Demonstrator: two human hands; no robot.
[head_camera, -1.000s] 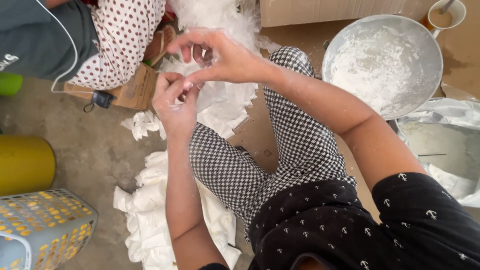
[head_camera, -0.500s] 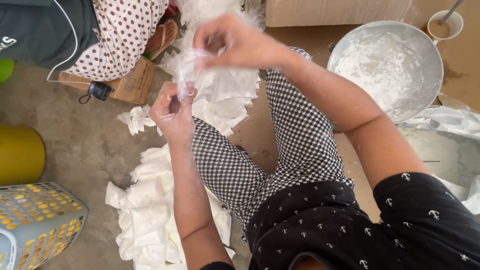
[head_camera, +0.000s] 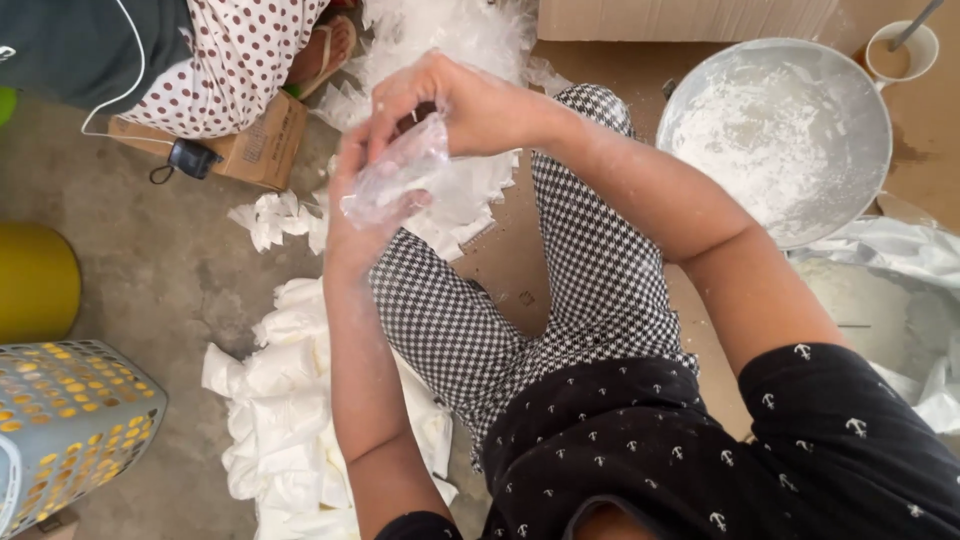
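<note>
1. My left hand (head_camera: 352, 215) and right hand (head_camera: 455, 100) are both pinched shut on a small clear bag (head_camera: 398, 180) — held above my checked knee.
2. Just right stands a metal bowl (head_camera: 870, 120) of white powder.

Bare grey concrete floor (head_camera: 150, 270) w/ brown cardboard sheet (head_camera: 610, 75) at right, even daylight, no walls visible.

Above the checked trouser knee (head_camera: 560, 290), the left hand (head_camera: 352, 215) and right hand (head_camera: 455, 100) together pinch a small clear plastic bag (head_camera: 395, 180), with a heap of white filled bags (head_camera: 290, 420) on the concrete floor (head_camera: 150, 270) and a powder-dusted metal bowl (head_camera: 780, 140) nearby.
</note>
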